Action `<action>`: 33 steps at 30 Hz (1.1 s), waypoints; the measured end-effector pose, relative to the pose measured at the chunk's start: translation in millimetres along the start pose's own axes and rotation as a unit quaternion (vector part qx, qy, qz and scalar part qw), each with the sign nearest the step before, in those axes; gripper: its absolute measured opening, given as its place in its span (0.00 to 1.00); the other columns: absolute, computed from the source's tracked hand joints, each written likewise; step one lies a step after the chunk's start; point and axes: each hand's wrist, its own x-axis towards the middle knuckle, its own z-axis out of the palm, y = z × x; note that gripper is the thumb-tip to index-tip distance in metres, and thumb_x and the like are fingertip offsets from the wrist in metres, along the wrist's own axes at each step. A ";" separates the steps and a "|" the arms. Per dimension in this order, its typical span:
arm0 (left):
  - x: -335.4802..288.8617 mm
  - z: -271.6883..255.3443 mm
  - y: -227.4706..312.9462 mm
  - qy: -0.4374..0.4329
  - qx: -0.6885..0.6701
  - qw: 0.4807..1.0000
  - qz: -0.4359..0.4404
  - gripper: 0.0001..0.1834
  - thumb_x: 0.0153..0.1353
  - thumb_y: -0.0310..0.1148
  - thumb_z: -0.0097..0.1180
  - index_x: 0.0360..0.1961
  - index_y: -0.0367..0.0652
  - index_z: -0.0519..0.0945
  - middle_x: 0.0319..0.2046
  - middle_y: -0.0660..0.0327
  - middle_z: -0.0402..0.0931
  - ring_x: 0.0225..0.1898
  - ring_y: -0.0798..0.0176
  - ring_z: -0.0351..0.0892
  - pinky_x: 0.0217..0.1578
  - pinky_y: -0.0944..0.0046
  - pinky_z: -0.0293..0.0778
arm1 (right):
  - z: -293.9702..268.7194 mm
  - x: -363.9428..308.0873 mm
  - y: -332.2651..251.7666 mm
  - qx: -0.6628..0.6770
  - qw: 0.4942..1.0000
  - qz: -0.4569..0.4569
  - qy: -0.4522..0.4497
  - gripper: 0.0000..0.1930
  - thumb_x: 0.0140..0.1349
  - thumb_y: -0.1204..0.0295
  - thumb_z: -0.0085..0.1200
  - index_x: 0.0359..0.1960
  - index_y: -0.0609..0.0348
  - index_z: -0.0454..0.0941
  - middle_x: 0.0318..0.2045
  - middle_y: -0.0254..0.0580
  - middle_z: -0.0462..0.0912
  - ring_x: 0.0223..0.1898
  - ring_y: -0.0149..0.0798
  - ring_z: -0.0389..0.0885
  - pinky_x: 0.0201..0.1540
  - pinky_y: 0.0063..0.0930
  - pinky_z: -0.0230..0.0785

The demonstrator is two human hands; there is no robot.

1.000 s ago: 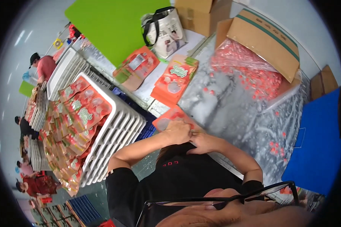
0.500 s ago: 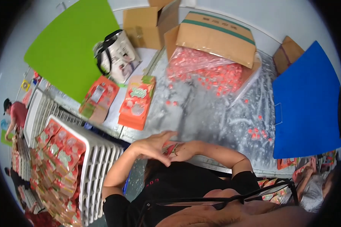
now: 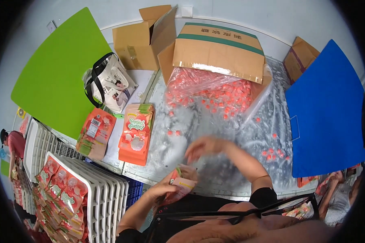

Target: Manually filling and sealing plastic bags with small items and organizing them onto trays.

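My left hand (image 3: 163,187) is closed round a red and pink stand-up pouch (image 3: 184,183), held tilted close to my body at the table's near edge. Just above the pouch's top is my right hand (image 3: 207,146), its fingers pointing down and smeared by motion; whether they hold anything is hidden. Beyond it, small red-wrapped candies (image 3: 236,95) spill from a clear plastic liner in a cardboard box (image 3: 220,48). A stack of flat red pouches (image 3: 136,131) lies to the left on the table, beside another pile of pouches (image 3: 96,131) with their backs up.
White stacked crates (image 3: 105,198) filled with pouches stand at the left. A white tote bag (image 3: 113,85) and an open carton (image 3: 136,44) sit at the back left. Green (image 3: 61,77) and blue (image 3: 328,113) panels flank the metal table (image 3: 162,162). Other people work at both sides.
The hands, together before, have parted. My right hand has risen and moved rightward over the table; the left now shows the pouch plainly. The whole view has shifted slightly.
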 end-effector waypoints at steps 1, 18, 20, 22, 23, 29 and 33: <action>-0.8 -4.8 -6.2 0.005 0.001 1.000 0.002 0.47 0.47 0.39 0.66 0.68 0.39 0.60 0.58 0.56 0.71 0.59 0.61 0.71 0.62 0.62 0.64 | -49.9 -4.1 3.2 0.020 0.991 0.024 0.132 0.13 0.68 0.65 0.57 0.47 0.60 0.83 0.40 0.40 0.88 0.39 0.35 0.85 0.45 0.30 0.77; 19.0 -10.9 30.6 0.230 -0.122 0.963 -0.063 0.42 0.44 0.33 0.66 0.63 0.38 0.65 0.51 0.59 0.74 0.52 0.67 0.75 0.52 0.69 0.70 | -320.8 116.8 34.0 -0.536 0.657 -0.063 0.527 0.18 0.67 0.59 0.52 0.51 0.56 0.82 0.51 0.56 0.82 0.56 0.54 0.77 0.59 0.47 0.68; 14.1 -8.7 26.9 0.231 -0.124 0.964 -0.050 0.42 0.44 0.32 0.65 0.63 0.38 0.64 0.51 0.60 0.74 0.51 0.67 0.75 0.52 0.69 0.70 | -316.1 114.1 42.3 -0.539 0.683 -0.077 0.487 0.19 0.68 0.58 0.51 0.51 0.56 0.82 0.52 0.56 0.82 0.57 0.54 0.77 0.60 0.47 0.67; 15.5 -12.1 35.8 0.197 -0.108 0.973 -0.050 0.42 0.44 0.32 0.64 0.63 0.38 0.64 0.51 0.60 0.74 0.51 0.67 0.75 0.53 0.69 0.70 | -366.6 86.5 131.6 -0.717 0.498 -0.094 0.479 0.23 0.69 0.51 0.47 0.56 0.50 0.79 0.56 0.53 0.80 0.61 0.52 0.74 0.65 0.45 0.62; 11.8 -9.1 33.9 0.205 -0.097 0.973 -0.039 0.42 0.44 0.31 0.64 0.64 0.38 0.64 0.52 0.60 0.73 0.52 0.67 0.74 0.54 0.68 0.69 | -345.2 97.8 125.9 -0.712 0.514 -0.103 0.468 0.23 0.69 0.51 0.47 0.56 0.50 0.79 0.56 0.53 0.80 0.61 0.52 0.74 0.65 0.45 0.62; -30.6 -4.6 -2.3 0.185 0.000 0.983 0.017 0.43 0.46 0.28 0.61 0.67 0.37 0.62 0.56 0.60 0.70 0.58 0.66 0.68 0.60 0.66 0.63 | -213.5 79.0 47.3 -0.577 0.751 0.146 0.286 0.30 0.68 0.44 0.45 0.69 0.34 0.67 0.67 0.48 0.70 0.69 0.55 0.64 0.72 0.64 0.44; -41.0 12.5 12.9 0.165 0.059 0.983 0.046 0.42 0.47 0.29 0.61 0.67 0.36 0.62 0.57 0.59 0.70 0.58 0.65 0.68 0.61 0.65 0.62 | -140.3 57.2 44.5 -0.590 0.682 0.206 0.380 0.33 0.65 0.41 0.48 0.70 0.32 0.64 0.74 0.45 0.58 0.73 0.60 0.53 0.73 0.66 0.37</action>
